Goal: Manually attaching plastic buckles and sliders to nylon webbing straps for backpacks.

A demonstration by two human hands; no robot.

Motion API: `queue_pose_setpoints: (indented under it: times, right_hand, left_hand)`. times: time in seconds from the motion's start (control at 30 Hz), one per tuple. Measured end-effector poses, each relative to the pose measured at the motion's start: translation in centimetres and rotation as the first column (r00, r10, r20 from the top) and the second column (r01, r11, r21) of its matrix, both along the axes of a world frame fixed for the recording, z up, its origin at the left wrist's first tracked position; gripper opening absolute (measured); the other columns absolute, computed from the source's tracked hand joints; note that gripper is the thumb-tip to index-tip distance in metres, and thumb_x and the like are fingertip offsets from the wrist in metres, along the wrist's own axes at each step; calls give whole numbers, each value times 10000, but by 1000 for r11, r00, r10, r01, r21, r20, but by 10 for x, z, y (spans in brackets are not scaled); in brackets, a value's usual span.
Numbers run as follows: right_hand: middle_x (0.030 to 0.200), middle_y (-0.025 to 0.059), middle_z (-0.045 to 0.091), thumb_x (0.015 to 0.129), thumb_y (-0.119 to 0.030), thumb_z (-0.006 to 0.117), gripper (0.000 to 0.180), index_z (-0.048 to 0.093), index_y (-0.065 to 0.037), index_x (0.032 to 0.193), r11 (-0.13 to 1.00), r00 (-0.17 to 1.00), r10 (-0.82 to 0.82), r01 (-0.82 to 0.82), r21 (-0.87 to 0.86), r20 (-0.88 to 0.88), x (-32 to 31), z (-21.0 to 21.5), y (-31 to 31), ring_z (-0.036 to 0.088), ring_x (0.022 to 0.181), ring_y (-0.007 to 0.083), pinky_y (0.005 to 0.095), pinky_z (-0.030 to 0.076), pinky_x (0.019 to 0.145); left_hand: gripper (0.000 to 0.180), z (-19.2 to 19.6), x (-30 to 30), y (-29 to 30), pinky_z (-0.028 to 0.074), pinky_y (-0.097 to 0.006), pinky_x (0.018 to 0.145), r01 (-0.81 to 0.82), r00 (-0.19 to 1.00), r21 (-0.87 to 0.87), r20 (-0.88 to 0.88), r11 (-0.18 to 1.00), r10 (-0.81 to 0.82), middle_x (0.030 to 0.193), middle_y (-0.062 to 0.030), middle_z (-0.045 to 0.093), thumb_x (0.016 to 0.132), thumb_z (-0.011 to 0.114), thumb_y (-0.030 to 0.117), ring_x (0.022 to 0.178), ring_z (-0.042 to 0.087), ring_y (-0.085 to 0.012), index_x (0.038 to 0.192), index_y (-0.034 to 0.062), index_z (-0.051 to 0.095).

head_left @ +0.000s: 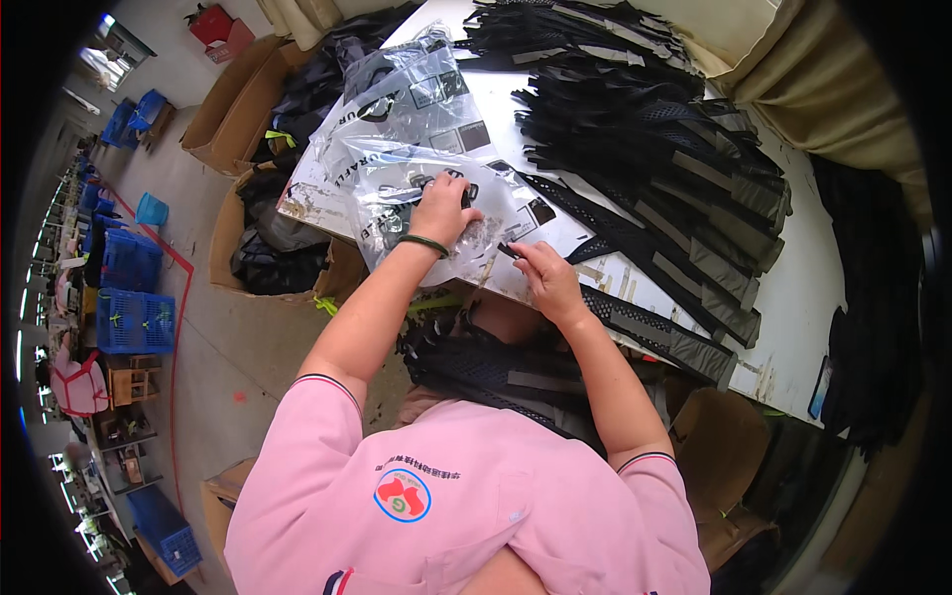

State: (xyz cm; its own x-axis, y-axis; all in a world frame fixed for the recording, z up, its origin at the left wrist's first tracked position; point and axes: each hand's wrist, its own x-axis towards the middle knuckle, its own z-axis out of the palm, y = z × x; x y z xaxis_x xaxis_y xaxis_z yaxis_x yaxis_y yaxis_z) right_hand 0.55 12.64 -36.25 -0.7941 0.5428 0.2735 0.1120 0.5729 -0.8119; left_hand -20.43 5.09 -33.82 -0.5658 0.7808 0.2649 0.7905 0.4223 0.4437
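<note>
My left hand [444, 211] has its fingers curled on a clear plastic bag [382, 203] with black print, near the front edge of the white table. Something dark shows between its thumb and fingers, too small to name. Just to the right, my right hand [547, 278] pinches a small black strip [509, 250] between thumb and fingertips, over the bag's right side. More clear printed bags [436, 94] lie stacked behind. Close beyond my right hand, a long black mesh strap [560, 203] runs across the table.
Rows of black and grey mesh straps [684, 188] cover the right of the white table [808, 327]. More black straps [486, 362] lie across my lap. Cardboard boxes [226, 233] with dark goods stand left of the table. Blue crates [134, 322] line the floor farther left.
</note>
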Motion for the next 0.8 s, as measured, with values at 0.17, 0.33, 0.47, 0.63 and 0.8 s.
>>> queue_pose_setpoints:
  times: [0.17, 0.33, 0.47, 0.63, 0.8]
  right_hand:
    - [802, 73, 583, 827, -146, 659, 200, 677, -122, 1024, 998, 999, 48, -48, -47, 17, -3, -6, 6, 587, 683, 256, 329, 466, 596]
    - [770, 94, 565, 838, -65, 643, 184, 672, -46, 1019, 935, 1000, 21, -24, -354, -14, 5, 22, 12, 550, 646, 218, 300, 441, 600]
    - [786, 108, 574, 843, -51, 632, 179, 669, -38, 1018, 986, 998, 38, -47, -157, -60, 18, 53, 14, 557, 668, 234, 312, 444, 614]
    - [812, 126, 598, 845, -63, 623, 133, 669, -25, 964, 985, 1000, 5, -9, -170, -26, 27, 57, 6, 597, 692, 283, 342, 470, 621]
    - [769, 100, 600, 858, -48, 605, 129, 664, -7, 965, 999, 999, -48, 48, 22, 12, 31, 61, -2, 591, 676, 226, 320, 471, 610]
  left_hand:
    - [295, -14, -14, 2, 470, -404, 805, 115, 993, 9, 7, 993, -115, 934, -158, 604, 742, 729, 174, 900, 586, -349, 974, 11, 646]
    - [142, 3, 21, -8, 506, -303, 644, 53, 906, 312, 384, 948, -177, 826, -106, 625, 830, 643, 95, 711, 643, -215, 942, 6, 638]
    - [211, 11, 62, -22, 556, -253, 706, -167, 296, 426, 882, 889, -367, 909, -76, 634, 877, 606, 28, 783, 661, -154, 1078, -28, 573]
    - [180, 7, 89, -28, 544, -264, 717, -165, 133, 391, 918, 905, -373, 933, -93, 649, 886, 606, 51, 787, 652, -153, 1055, -7, 583]
    - [113, 8, 100, -26, 500, -239, 661, -152, 216, 472, 873, 869, -436, 870, -59, 657, 880, 617, 48, 742, 626, -114, 983, 10, 592]
